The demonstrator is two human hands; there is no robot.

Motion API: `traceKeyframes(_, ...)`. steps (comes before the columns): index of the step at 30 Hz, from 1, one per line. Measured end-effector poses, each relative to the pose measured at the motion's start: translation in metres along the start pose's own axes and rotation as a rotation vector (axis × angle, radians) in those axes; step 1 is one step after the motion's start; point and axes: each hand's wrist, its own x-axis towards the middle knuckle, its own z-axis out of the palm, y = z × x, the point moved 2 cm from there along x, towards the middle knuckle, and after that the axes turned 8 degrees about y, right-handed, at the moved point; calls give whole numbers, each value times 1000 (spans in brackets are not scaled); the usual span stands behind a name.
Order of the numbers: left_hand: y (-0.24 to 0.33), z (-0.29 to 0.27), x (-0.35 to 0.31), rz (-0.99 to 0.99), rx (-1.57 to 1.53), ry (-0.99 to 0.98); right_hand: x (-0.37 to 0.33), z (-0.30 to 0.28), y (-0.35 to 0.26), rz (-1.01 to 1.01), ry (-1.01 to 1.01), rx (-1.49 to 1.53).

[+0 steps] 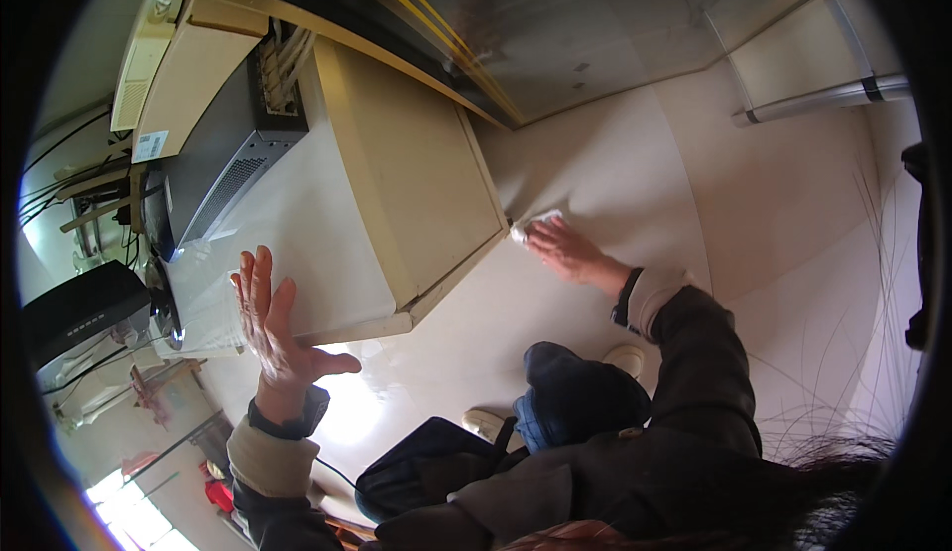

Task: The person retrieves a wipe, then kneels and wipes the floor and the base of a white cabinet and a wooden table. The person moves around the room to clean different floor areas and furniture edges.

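My left hand (272, 331) is raised beside the near edge of a white-topped, cream-sided cabinet (421, 154), its fingers extended and thumb out, holding nothing. Whether it touches the cabinet cannot be made out. My right hand (573, 251) is closed on a small crumpled white cloth (536, 227), possibly a tissue, right beside the cabinet's corner. A pale floor lies below that hand.
On the cabinet stands a dark grey box (233, 179) with a vent grille and cables behind. A black device (89, 308) is at the far left. A dark glossy panel (605, 30) spans the top; a metal pipe (823, 100) is at right. A black bag (426, 467) lies near my feet.
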Motion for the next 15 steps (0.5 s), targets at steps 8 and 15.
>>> traceKeyframes(8, 0, 2, 2, -3, 13, 36, -8, 52, -117, -238, -62, 422)
traceKeyframes(15, -1, 2, 0, 2, -3, 106, 0, -31, -12, 171, 531, 435)
